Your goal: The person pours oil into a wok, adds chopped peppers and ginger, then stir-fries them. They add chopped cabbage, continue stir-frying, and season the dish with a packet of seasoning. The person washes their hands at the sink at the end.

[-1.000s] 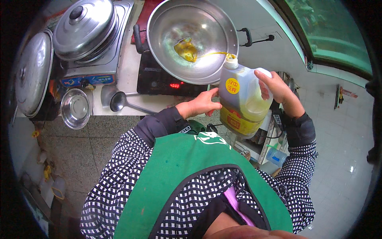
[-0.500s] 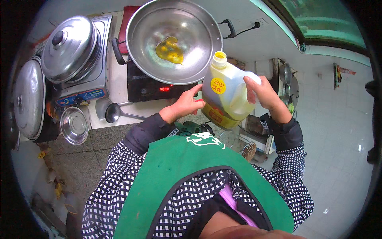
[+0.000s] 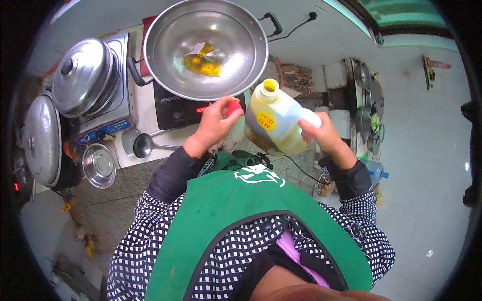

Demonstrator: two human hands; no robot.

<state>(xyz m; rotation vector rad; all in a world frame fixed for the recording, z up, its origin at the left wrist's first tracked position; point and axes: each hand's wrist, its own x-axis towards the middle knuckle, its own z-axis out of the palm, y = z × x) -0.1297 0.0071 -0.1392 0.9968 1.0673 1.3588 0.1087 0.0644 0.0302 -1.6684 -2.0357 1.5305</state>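
My right hand (image 3: pixel 326 136) grips the handle of a translucent plastic oil jug (image 3: pixel 280 118) with a yellow neck and a round yellow label. Its mouth is uncapped, and the jug leans slightly to the left. Between the fingertips of my left hand (image 3: pixel 214 123) is a red bottle cap (image 3: pixel 234 108), held apart from the jug. Just beyond the hands, a wide two-handled steel wok (image 3: pixel 165 65) sits on a black induction cooker (image 3: pixel 175 116) with lit red digits. A puddle of yellow oil (image 3: pixel 202 64) lies at the bottom of the wok.
To the left, a lidded pot (image 3: pixel 85 70) stands on a gas stove (image 3: pixel 120 65). A big lidded vessel (image 3: pixel 42 140), a steel bowl (image 3: pixel 99 165) and a ladle (image 3: pixel 144 146) are nearer. A black cord (image 3: pixel 306 173) runs past the jug. Pans (image 3: pixel 369 118) stand at right.
My left hand has come away from the jug's side and lifted, bringing the red cap into plain sight. The jug has shifted slightly left and down in the view.
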